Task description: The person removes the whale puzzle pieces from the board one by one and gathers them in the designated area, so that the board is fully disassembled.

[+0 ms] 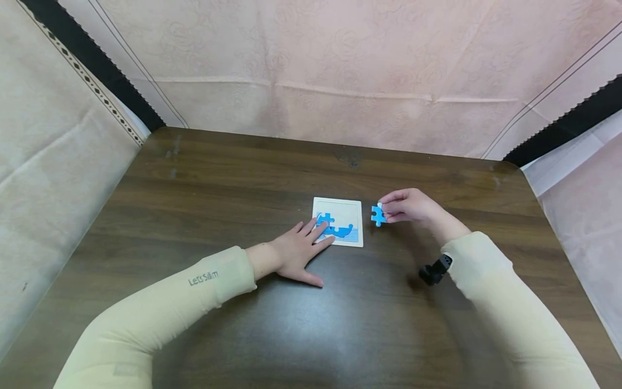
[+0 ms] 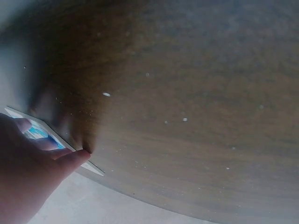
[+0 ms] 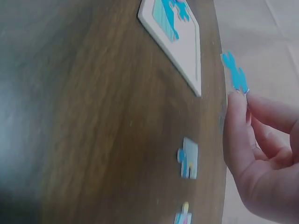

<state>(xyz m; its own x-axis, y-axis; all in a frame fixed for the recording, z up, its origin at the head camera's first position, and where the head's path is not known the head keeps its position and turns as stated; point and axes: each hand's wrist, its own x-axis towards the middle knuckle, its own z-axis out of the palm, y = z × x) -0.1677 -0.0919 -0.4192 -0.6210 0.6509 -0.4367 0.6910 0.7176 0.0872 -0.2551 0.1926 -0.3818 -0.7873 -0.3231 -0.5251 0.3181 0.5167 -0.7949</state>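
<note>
Blue puzzle piece (image 1: 378, 217) pinched between thumb and fingers of the right hand (image 1: 410, 206), just right of the white-rimmed puzzle board (image 1: 347, 207) and apart from it; right wrist view shows it raised above the table (image 1: 233, 178). Left hand (image 1: 300, 250) spread wide, thumb out to the near side, fingertips on the board's left part. Blue picture sections visible on the board's near portion. Right wrist view: grey-and-blue piece (image 3: 189, 159) and second piece (image 3: 183, 218), partly cut off, lie loose on the table. Pale cloth (image 1: 340, 54) beyond the far edge
</note>
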